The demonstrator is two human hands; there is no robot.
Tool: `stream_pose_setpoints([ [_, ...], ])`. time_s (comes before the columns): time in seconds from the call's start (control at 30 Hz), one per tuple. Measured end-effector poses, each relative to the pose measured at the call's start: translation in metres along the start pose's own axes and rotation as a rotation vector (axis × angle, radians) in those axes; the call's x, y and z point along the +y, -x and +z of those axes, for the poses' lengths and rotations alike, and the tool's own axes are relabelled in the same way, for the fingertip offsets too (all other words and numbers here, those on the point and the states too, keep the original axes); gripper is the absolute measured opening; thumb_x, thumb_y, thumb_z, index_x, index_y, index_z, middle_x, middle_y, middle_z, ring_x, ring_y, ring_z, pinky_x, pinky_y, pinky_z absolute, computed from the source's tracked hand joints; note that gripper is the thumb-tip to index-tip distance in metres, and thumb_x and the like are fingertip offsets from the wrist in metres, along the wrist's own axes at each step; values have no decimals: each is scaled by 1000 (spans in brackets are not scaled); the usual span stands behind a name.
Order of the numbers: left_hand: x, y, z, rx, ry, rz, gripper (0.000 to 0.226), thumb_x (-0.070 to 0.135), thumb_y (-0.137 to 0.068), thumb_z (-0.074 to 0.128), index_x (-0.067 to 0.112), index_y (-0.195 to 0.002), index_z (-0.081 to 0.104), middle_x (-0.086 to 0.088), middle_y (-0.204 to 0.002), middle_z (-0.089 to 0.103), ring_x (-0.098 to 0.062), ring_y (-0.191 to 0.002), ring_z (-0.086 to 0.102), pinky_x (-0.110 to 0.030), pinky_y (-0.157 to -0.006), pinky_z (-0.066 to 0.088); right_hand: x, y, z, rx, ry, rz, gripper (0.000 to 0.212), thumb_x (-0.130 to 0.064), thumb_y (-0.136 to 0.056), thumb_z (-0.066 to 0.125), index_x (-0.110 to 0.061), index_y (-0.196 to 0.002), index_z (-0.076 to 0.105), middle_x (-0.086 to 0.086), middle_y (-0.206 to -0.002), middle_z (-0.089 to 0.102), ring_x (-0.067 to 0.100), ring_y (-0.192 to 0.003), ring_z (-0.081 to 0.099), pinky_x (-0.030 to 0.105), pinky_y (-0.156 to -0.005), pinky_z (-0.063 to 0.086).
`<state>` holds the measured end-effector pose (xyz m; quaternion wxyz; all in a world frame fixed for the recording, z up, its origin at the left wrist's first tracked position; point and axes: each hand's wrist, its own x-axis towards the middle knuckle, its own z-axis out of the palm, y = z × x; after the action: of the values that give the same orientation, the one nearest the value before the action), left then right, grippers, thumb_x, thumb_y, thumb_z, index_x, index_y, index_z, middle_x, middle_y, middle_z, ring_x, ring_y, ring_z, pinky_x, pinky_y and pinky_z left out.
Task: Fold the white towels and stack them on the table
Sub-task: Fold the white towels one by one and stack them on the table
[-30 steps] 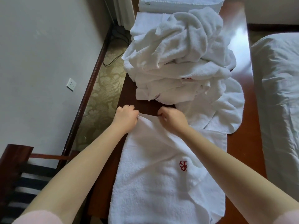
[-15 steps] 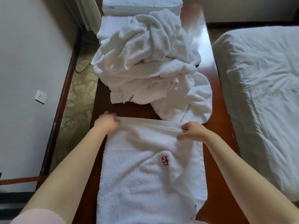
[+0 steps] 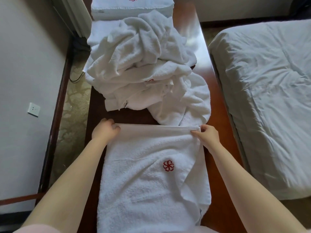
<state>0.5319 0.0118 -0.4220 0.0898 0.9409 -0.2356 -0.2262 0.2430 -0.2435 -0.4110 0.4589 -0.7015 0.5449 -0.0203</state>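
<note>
Your towel [image 3: 143, 182] lies spread on the table [image 3: 204, 47], just on the near side of the pile [image 3: 139, 64]. Your left hand [image 3: 105, 132] and right hand [image 3: 207, 134] each pinch a corner of the edge nearest the pile, fingers curled.

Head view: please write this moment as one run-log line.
left hand grips white terry towel far edge | right hand grips same edge
</note>
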Motion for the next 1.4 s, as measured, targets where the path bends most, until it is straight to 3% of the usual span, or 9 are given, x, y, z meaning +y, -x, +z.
stream_pose_setpoints([
  [0.2,0,-6,4,13,99,-22,28,31,-87,59,9,-105,60,-17,-117,54,-31,-104,54,-34,-76,45,9,-4,-1,79,63,91,31,-25,-76,76,-18,-61,50,-4,-61,51,12,-55,45,25,-50,33],
  [0.37,2,-6,2,-8,266,-23,16,26,-84,66,14,-88,56,0,-79,56,-22,-82,55,-25,-55,35,7,-12,-2,75,5,70,36,-16,-76,72,-19,-61,40,-4,-61,44,13,-57,38,29,-53,33],
  [0.53,4,0,-4,-11,283,-20,18,24,-81,70,15,-80,55,0,-74,54,-17,-74,52,-24,-53,35,4,-16,-3,72,59,34,32,-8,-76,67,-18,-63,39,-3,-64,45,13,-59,38,27,-54,31],
  [0.63,8,10,-13,0,276,-8,19,21,-81,69,15,-75,52,0,-71,53,-15,-69,50,-25,-51,33,3,-9,-2,120,-11,15,21,-8,-77,69,-18,-80,51,-3,-75,54,13,-68,49,25,-58,39],
  [0.77,12,34,-29,94,336,4,19,17,-77,70,15,-77,51,-1,-75,52,-14,-67,47,-27,-52,33,-1,9,-9,100,-201,-24,32,-13,-78,74,-21,-107,63,-6,-86,63,10,-83,59,23,-65,45],
  [0.87,16,61,-39,130,428,-29,28,15,-78,73,15,-99,53,-2,-82,55,-16,-74,52,-29,-61,42,-3,26,-19,71,-306,-88,18,-15,-77,78,-17,-94,71,-4,-90,67,12,-86,63,23,-68,47],
  [1.07,20,130,-48,191,418,-68,18,16,-78,75,5,-81,62,-7,-79,58,-22,-74,54,-29,-58,40,3,66,-43,-172,-370,-240,16,-14,-78,79,-5,-85,68,7,-87,70,18,-84,66,31,-78,50],
  [1.23,33,194,-57,366,368,-125,18,20,-82,71,9,-80,58,1,-72,51,-15,-66,47,-25,-49,31,-1,101,-64,-87,-366,-347,16,-20,-83,75,-11,-81,62,11,-90,65,16,-70,62,25,-63,47],
  [1.4,41,247,-85,748,407,-152,19,27,-82,70,12,-81,59,-4,-79,60,-21,-72,52,-24,-55,32,-36,138,-92,-68,-455,-513,14,-20,-88,68,-17,-81,57,9,-86,67,12,-54,68,16,-46,44],
])
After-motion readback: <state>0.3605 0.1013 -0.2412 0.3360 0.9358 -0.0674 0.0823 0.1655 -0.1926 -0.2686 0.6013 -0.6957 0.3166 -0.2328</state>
